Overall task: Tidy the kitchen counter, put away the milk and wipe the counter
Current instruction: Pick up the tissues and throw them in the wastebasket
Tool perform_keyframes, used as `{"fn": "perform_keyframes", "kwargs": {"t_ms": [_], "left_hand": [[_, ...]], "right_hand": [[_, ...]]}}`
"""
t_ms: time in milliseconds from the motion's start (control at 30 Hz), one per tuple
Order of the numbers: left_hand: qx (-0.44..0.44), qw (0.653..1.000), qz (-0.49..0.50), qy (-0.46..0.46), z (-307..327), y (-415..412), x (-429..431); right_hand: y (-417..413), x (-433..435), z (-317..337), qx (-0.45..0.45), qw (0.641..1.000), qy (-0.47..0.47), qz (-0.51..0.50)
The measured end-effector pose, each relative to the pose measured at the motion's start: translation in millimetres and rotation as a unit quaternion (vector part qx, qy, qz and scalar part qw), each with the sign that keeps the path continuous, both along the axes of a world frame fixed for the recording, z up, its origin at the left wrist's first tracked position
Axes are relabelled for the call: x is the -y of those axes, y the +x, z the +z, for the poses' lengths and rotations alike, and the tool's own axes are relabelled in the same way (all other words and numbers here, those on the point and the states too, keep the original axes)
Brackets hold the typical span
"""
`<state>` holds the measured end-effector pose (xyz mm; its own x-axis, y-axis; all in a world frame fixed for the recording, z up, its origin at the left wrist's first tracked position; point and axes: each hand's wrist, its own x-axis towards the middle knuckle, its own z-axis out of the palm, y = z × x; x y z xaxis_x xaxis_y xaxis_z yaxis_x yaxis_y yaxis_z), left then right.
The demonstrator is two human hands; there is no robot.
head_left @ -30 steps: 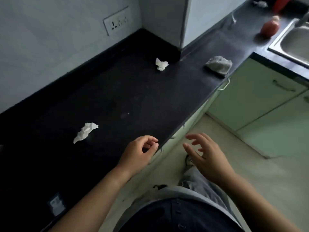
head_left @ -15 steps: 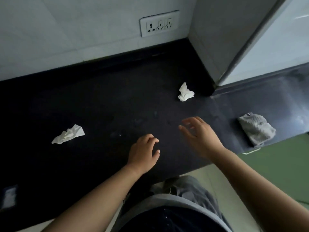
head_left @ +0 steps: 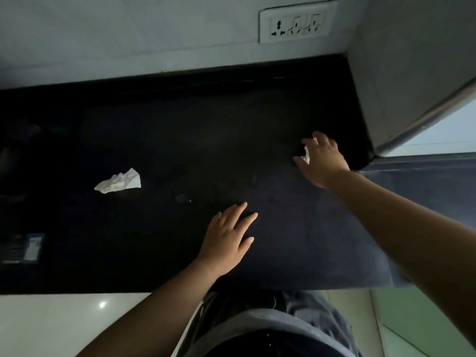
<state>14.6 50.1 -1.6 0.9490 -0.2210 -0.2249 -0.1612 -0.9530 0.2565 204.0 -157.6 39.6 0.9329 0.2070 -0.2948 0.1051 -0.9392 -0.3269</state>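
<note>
The black counter [head_left: 167,140] fills the head view. Near its back right corner lies a crumpled white tissue [head_left: 306,153], mostly covered by my right hand [head_left: 323,161]. That hand reaches over it with thumb and fingers curled around it. My left hand [head_left: 228,240] rests flat on the counter near the front edge, fingers spread, holding nothing. A second crumpled tissue [head_left: 119,181] lies to the left, well apart from both hands. No milk is in view.
A grey pillar [head_left: 412,73] with a metal edge juts onto the counter right behind my right hand. A wall socket [head_left: 296,21] sits above the counter's back. A small dark packet [head_left: 24,248] lies at the far left. Pale floor shows below the counter's front edge.
My right hand has moved forward and right from the counter's middle onto the tissue by the pillar. My left hand has flattened on the counter. The view has swung left, so the grey cloth is gone.
</note>
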Motion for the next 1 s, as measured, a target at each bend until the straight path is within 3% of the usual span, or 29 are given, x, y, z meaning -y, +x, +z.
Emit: {"fn": "perform_keyframes", "kwargs": {"t_ms": [300,567,767,1000], "left_hand": [[0.01,1.0,0.007,0.011,-2.6,-2.3,1.2],[0.018,1.0,0.003,0.008,-2.5,-3.5,0.9],[0.025,0.998,-0.015,-0.051,2.1,-0.4,-11.4],[0.066,0.992,0.062,-0.089,12.3,-17.7,-80.7]], "right_hand": [[-81.0,-3.8,-13.1,0.002,0.991,-0.012,0.132],[-91.9,-2.5,-16.8,-0.005,0.997,0.009,0.079],[-107.4,-16.9,-13.6,0.017,0.995,0.089,0.048],[-110.3,-87.5,13.6,0.065,0.983,0.169,0.042]]}}
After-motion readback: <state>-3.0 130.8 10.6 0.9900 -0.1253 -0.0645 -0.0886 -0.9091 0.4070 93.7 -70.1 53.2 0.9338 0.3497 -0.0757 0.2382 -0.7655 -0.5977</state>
